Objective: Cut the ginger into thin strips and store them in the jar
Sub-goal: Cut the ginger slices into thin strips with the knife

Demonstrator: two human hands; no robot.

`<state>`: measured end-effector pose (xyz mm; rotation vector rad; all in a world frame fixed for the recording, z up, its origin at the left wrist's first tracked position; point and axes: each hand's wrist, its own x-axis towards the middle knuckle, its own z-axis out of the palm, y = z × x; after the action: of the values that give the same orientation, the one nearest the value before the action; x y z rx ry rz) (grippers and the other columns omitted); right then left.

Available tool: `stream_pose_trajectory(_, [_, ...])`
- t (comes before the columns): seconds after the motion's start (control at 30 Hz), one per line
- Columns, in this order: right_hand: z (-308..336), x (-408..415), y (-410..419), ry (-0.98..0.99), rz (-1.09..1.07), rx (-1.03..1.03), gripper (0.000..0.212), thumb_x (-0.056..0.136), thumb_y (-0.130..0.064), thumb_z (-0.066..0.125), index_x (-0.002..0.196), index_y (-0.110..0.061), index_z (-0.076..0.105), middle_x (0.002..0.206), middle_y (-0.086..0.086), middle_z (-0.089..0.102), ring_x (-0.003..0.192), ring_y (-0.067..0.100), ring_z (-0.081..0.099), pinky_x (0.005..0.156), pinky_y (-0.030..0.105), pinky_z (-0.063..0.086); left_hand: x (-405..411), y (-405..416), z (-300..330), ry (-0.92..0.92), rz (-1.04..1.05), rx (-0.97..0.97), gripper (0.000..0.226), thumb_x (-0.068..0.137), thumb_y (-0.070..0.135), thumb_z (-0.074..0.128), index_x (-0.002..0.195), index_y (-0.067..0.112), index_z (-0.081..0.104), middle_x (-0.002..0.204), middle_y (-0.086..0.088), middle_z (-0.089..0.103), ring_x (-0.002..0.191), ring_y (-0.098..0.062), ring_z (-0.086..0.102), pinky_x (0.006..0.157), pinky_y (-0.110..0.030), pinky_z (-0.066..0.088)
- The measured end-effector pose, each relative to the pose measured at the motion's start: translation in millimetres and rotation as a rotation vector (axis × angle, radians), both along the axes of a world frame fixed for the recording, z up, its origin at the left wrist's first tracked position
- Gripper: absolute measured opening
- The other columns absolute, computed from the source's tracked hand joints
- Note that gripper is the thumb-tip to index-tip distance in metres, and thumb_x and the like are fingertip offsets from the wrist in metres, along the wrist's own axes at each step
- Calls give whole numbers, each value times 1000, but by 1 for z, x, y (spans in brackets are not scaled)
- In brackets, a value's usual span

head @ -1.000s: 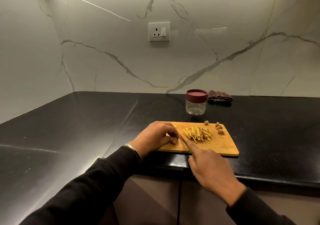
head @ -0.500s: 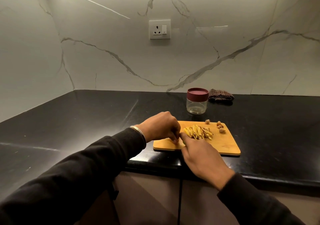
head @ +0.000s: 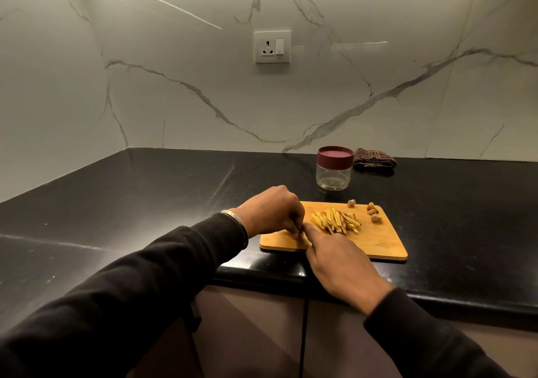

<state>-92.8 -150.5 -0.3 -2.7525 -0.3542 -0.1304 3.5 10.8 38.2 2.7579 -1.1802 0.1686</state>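
I am seeing my left hand [head: 272,211] curling its fingers down on the cutting board [head: 378,242], what they are pinching I cannot tell, right hand [head: 339,264] pointing a finger beside the ginger strips [head: 334,222] mid-board, lidded jar [head: 334,171] standing behind the board.

No text or label here is legible.

Pale yellow ginger strips [head: 336,221] on a honey-tan cutting board [head: 378,241], centre frame. Maroon lid on a clear jar [head: 334,171] — beside it a dark brown plaid cloth [head: 374,159]. Glossy black countertop [head: 145,191]; white marble wall [head: 174,72] veined grey — black sleeves lower frame.
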Motion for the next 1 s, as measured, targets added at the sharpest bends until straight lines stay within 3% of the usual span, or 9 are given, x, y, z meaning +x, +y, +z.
stream_pose_trajectory(0.07, [-2, -5, 0, 15, -2, -5, 57, 106, -34, 38, 158, -33, 16, 111, -2, 60, 92, 11, 54, 78, 27, 49, 0, 0, 0, 15, 12, -16, 10, 84, 26, 79, 91, 19, 78, 88, 8, 74, 76, -1, 63, 82, -26, 57])
stream_pose_trajectory(0.2, [-5, -26, -5, -15, -20, -32, 59, 106, -33, 36, 159, -34, 9, 92, -5, 49, 79, 11, 46, 69, 26, 38, 1, 0, -2, 34, 29, -37, 8, 82, 26, 81, 87, 20, 78, 86, 9, 74, 72, 1, 63, 78, -22, 56])
stream_pose_trajectory(0.37, [-10, -52, -13, -57, -38, -137, 63, 107, -30, 33, 159, -35, -2, 93, -2, 54, 80, 15, 51, 71, 30, 43, 1, 1, -1, 69, 27, -43, 6, 82, 24, 81, 85, 22, 76, 81, 16, 69, 69, 5, 60, 72, -9, 48])
stream_pose_trajectory(0.53, [-12, -56, -19, -81, -94, -209, 64, 108, -30, 31, 157, -40, -9, 88, -2, 51, 76, 16, 49, 69, 30, 42, 2, 0, -3, 83, 39, -40, 19, 82, 24, 81, 99, 23, 74, 94, 11, 70, 83, -1, 62, 81, -18, 53])
stream_pose_trajectory(0.6, [-14, -56, -20, -92, -90, -166, 63, 107, -32, 30, 157, -40, -7, 87, -3, 52, 75, 15, 48, 67, 29, 39, 3, -1, -5, 90, 56, -36, 22, 82, 24, 80, 103, 22, 73, 98, 10, 70, 87, -2, 62, 82, -19, 53])
stream_pose_trajectory(0.73, [-16, -51, -20, -105, -90, 4, 60, 106, -37, 30, 159, -39, 1, 83, -5, 56, 70, 10, 50, 60, 24, 35, -1, 5, -11, 63, 51, -125, 11, 79, 25, 83, 87, 22, 75, 86, 12, 71, 79, -3, 65, 80, -22, 55])
stream_pose_trajectory(0.87, [-10, -38, -13, -80, -57, 52, 57, 106, -37, 33, 159, -37, 10, 81, -7, 54, 69, 8, 50, 56, 22, 32, -4, 9, -14, 9, 38, -159, 8, 81, 25, 81, 87, 21, 77, 85, 10, 73, 78, -3, 67, 80, -26, 57])
stream_pose_trajectory(1.0, [-7, -21, -6, -54, -47, 56, 56, 106, -35, 35, 158, -36, 14, 95, -3, 59, 78, 8, 53, 65, 24, 43, -5, 5, -7, -7, 3, -72, 8, 86, 25, 76, 93, 20, 77, 91, 8, 74, 80, -4, 67, 83, -27, 58])
